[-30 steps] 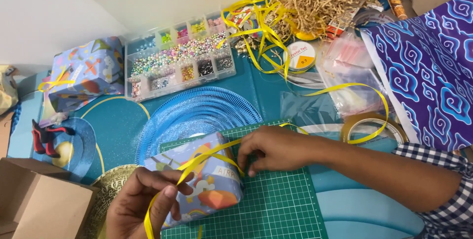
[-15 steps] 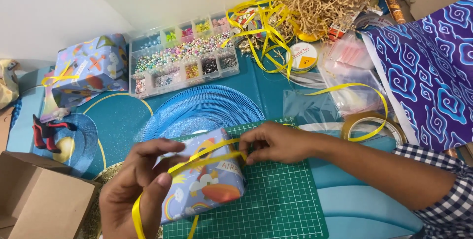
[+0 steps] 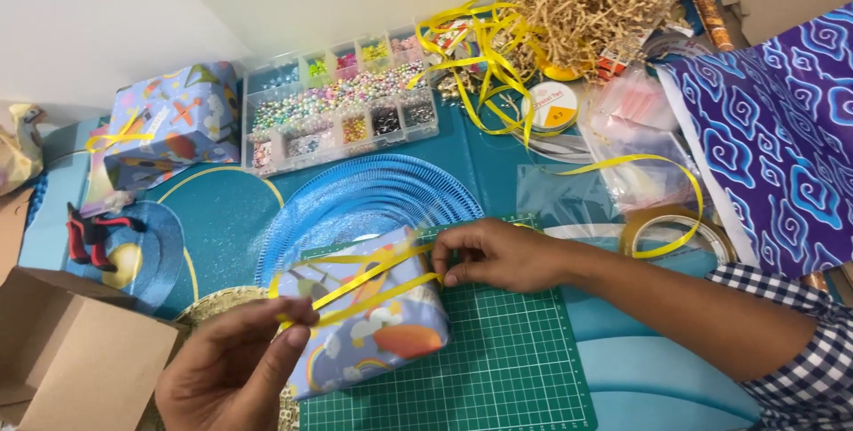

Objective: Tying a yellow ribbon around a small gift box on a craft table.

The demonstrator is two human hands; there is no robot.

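Left hand (image 3: 233, 369): fingers pinched on yellow ribbon (image 3: 355, 284). Right hand (image 3: 493, 253): fingertips pinching the same ribbon's other end. Wrapped gift boxes: two, one (image 3: 373, 329) on green cutting mat (image 3: 498, 369), one (image 3: 169, 124) far left. Bead organiser (image 3: 342, 102): one.

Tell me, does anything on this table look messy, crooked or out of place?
Yes. Behind the bead box, loose yellow ribbon lies in a tangle beside a heap of shredded paper. The wrapped box sits askew on the green mat, while both hands pull ribbon across it.
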